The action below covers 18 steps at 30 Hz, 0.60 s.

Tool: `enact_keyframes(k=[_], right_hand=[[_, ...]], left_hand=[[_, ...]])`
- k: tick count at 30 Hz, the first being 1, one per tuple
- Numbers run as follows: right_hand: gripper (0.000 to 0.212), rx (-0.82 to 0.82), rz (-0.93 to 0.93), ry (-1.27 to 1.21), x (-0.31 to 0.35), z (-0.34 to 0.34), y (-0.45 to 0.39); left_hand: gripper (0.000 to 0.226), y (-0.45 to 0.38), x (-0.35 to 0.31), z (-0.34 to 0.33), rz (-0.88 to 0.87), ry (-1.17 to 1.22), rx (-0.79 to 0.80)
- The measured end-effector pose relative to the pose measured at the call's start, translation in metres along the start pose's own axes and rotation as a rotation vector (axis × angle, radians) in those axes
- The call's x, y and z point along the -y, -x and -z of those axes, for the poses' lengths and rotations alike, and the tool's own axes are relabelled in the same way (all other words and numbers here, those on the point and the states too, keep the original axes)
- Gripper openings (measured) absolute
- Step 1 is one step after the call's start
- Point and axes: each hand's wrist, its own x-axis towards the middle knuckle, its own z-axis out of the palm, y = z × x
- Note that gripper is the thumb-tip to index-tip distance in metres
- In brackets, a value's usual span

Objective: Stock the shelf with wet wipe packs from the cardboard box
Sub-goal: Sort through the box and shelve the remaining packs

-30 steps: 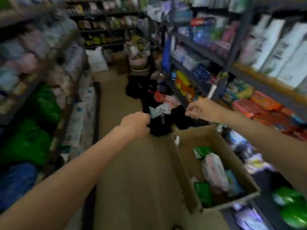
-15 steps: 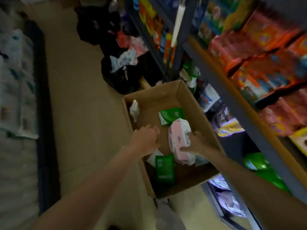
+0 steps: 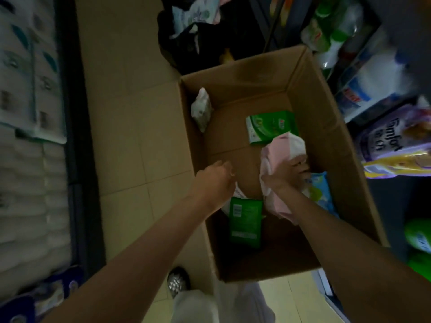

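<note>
An open cardboard box [image 3: 326, 127] stands on the tiled floor below me. My right hand [image 3: 288, 177] grips a pink wet wipe pack [image 3: 283, 151] in the middle of the box, fingers across its top and thumb round its left edge. My left hand [image 3: 214, 180] is just inside the box's left wall, fingers curled down onto a white pack [image 3: 239, 194], of which only a corner shows. Also in the box lie a green pack [image 3: 270, 125] at the far side, another green pack [image 3: 245, 223] near me, a blue pack [image 3: 320, 191] on the right and a white pack [image 3: 201, 109] in the far left corner.
The shelf on the right holds a purple softener pouch [image 3: 391, 145] and bottles [image 3: 331, 26]. Stacked tissue packs [image 3: 28, 89] line the left side of the narrow aisle. Black bags [image 3: 198, 36] lie beyond the box. My shoe [image 3: 178, 280] is by the box's near corner.
My view dropped from the aisle to straight over the box. Both hands went down into it; the right hand took hold of the pink pack and the left curled onto the white one.
</note>
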Motion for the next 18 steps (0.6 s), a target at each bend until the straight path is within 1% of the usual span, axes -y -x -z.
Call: enact_keyframes(k=[2, 4, 6, 7, 9, 10, 12, 13, 14, 16, 18], right_hand=[[0.122, 0.098, 0.005, -0.004, 0.0, 0.02, 0.001], [0.118, 0.206, 0.051, -0.076, 0.006, 0.05, 0.011], [0.109, 0.335, 0.198, -0.22, 0.018, 0.086, 0.033], [0.104, 0.374, 0.285, -0.275, 0.028, 0.106, 0.046], [0.095, 0.373, 0.426, -0.371, 0.058, 0.147, 0.071], [0.088, 0.376, 0.486, -0.431, 0.075, 0.168, 0.087], [0.066, 0.426, 0.596, -0.56, 0.109, 0.21, 0.124], [0.061, 0.483, 0.641, -0.638, 0.124, 0.23, 0.147], [0.059, 0.554, 0.684, -0.722, 0.136, 0.249, 0.172], [0.054, 0.698, 0.779, -0.862, 0.154, 0.28, 0.222], [0.044, 0.812, 0.893, -0.906, 0.172, 0.299, 0.271]], left_hand=[[0.025, 0.001, -0.007, 0.007, 0.029, 0.044, -0.027], [0.025, 0.004, -0.013, 0.022, 0.083, 0.097, -0.036], [0.027, 0.009, -0.019, 0.042, 0.145, 0.132, -0.035], [0.028, 0.013, -0.022, 0.056, 0.169, 0.169, -0.035], [0.034, 0.026, -0.035, 0.089, 0.2, 0.334, -0.036], [0.039, 0.036, -0.041, 0.109, 0.201, 0.485, -0.032], [0.043, 0.064, -0.049, 0.15, 0.137, 0.901, -0.038], [0.043, 0.08, -0.048, 0.171, 0.073, 1.065, -0.056], [0.042, 0.096, -0.044, 0.192, 0.002, 1.17, -0.074], [0.045, 0.132, -0.033, 0.231, -0.129, 1.289, -0.088], [0.05, 0.173, -0.018, 0.269, -0.211, 1.29, -0.129]])
